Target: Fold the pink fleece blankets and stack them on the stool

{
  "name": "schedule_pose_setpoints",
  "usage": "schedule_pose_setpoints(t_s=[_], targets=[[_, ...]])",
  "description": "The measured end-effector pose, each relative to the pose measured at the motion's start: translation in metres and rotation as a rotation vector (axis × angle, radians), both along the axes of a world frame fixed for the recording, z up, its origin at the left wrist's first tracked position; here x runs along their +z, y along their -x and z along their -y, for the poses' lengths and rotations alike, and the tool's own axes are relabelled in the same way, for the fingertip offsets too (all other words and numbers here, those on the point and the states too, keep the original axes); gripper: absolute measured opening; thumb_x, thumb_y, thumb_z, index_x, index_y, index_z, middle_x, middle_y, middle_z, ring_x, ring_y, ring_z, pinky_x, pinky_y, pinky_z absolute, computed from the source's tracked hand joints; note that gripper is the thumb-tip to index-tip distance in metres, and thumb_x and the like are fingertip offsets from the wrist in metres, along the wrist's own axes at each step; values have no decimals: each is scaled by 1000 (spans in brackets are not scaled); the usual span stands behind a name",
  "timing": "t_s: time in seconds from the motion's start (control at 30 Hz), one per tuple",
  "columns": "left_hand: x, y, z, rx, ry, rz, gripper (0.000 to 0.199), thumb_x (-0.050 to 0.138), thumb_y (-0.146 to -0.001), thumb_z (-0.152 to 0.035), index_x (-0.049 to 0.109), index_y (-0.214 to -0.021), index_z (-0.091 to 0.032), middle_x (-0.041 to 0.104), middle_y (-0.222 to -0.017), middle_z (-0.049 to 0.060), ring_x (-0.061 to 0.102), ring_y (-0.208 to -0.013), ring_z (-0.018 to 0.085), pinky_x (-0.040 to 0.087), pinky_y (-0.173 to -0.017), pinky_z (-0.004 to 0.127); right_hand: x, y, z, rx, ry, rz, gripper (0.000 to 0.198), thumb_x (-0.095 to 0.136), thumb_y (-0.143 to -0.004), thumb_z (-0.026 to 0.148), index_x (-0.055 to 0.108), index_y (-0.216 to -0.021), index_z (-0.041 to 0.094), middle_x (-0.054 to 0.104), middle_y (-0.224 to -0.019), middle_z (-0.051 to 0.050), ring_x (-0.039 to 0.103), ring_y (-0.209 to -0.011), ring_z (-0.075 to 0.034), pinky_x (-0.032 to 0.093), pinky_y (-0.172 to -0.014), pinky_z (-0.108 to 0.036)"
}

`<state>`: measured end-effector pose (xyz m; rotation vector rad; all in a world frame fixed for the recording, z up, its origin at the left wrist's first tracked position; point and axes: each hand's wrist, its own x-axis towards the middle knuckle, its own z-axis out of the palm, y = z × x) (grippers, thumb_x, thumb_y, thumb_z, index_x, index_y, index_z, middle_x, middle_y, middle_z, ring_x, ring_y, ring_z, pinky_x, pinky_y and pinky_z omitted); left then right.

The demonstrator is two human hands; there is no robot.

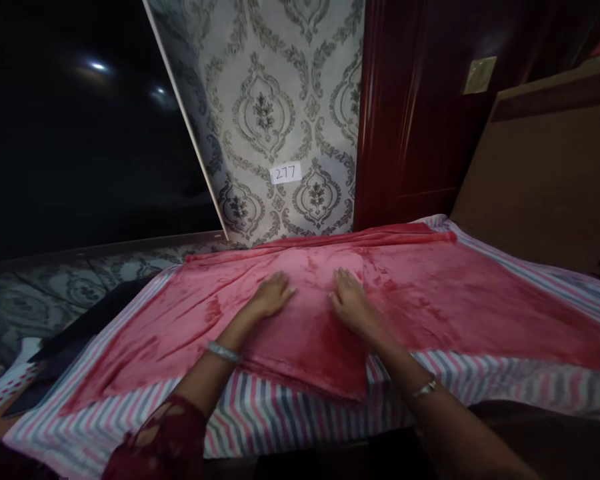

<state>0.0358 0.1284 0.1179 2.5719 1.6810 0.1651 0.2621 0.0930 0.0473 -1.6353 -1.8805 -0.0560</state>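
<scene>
The red blanket (430, 300) lies on the striped sheet (280, 417), long from left to right, under the left hand (273, 295) and right hand (351, 305); both are just as near, fingers out flat, gripping nothing

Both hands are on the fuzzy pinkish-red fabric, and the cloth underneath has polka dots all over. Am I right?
Not quite: the head view shows the pink, white and grey cloth underneath has stripes, not polka dots. The left hand and right hand are on the fuzzy pinkish-red fabric.
</scene>
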Motion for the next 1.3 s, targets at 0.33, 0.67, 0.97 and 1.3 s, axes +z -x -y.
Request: schedule_pose_setpoints(t_s=[0.33,0.67,0.97,1.3], targets=[[-51,-76,-31,-185,-55,1,65,27,-98,-54,33,-152,-20,28,-161,12,19,-151,27,9,-121,57,-30,22,-17,-134,61,205,56,34,-95,24,45,-146,5,38,-154,-18,32,-145,-30,23,-118,-52],[-44,15,-76,175,170,73,69,18,-98,-50,23,-155,-12,16,-164,13,17,-151,23,19,-121,44,-28,21,-18,-121,121,232,58,37,-96,29,41,-148,5,34,-156,-18,28,-146,-30,18,-119,-51],[-42,30,-83,225,179,67,63,18,-99,-39,31,-152,-9,27,-161,14,25,-149,19,20,-121,36,-11,21,-11,-88,257,141,60,39,-96,29,36,-152,6,28,-160,-16,20,-149,-28,14,-120,-47],[-15,-80,-89,-58,75,55,59,17,-99,-50,27,-154,-31,19,-164,0,14,-152,21,16,-121,52,27,-5,-64,-162,177,114,56,35,-97,27,40,-149,8,32,-158,-16,26,-147,-29,21,-117,-49]])
